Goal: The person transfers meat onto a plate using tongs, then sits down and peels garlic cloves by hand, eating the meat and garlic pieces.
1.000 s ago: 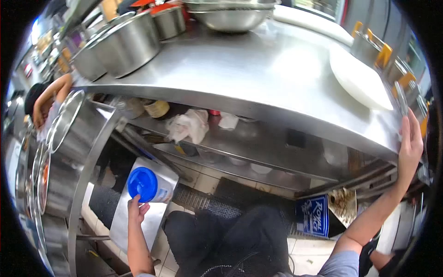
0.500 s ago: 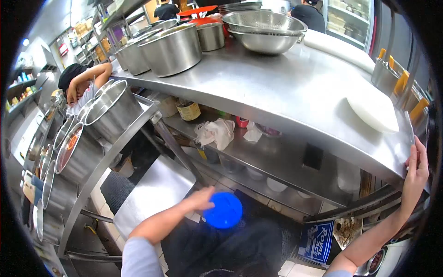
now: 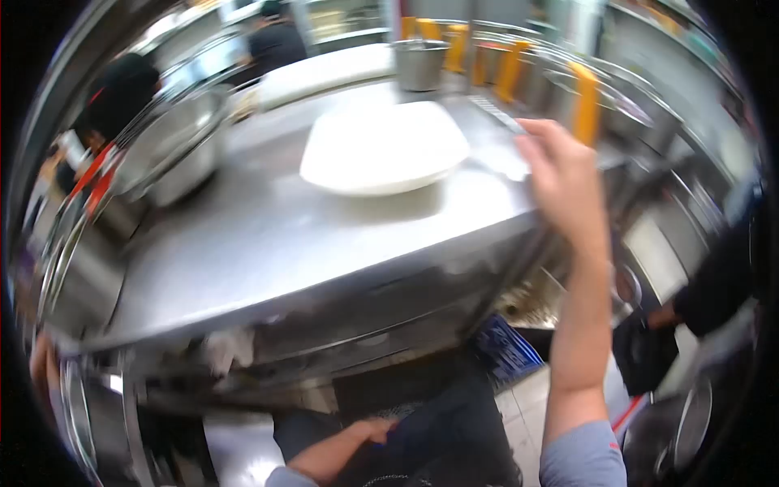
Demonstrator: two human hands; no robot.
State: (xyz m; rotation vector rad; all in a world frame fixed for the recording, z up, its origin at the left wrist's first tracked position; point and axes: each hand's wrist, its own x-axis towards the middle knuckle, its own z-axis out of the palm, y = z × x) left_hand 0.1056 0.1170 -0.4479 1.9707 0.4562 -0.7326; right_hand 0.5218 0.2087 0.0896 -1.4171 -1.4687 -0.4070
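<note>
My right hand (image 3: 560, 174) is raised over the right end of the steel table (image 3: 268, 268), its thumb and fingers closed on the end of a slim metal utensil (image 3: 497, 114). Left of it on the table sits a white rounded rectangular container (image 3: 385, 148). Low in the view, over my dark-clothed lap, my left hand (image 3: 373, 428) has its fingers curled. A small bit of blue shows at those fingers, but the held object is too hidden and blurred to make out.
Steel bowls (image 3: 174, 150) and a pot (image 3: 85, 284) stand at the table's left. Behind are a white roll (image 3: 329, 75) and metal containers with yellow handles (image 3: 586, 101). A blue printed bag (image 3: 507, 353) lies below. Another person's dark sleeve (image 3: 722, 280) is at right; others stand behind.
The view has swung right. My left hand moved from the metal surface at left to over my lap; the blue lid it was at is now nearly out of sight. My right hand has lifted above the table.
</note>
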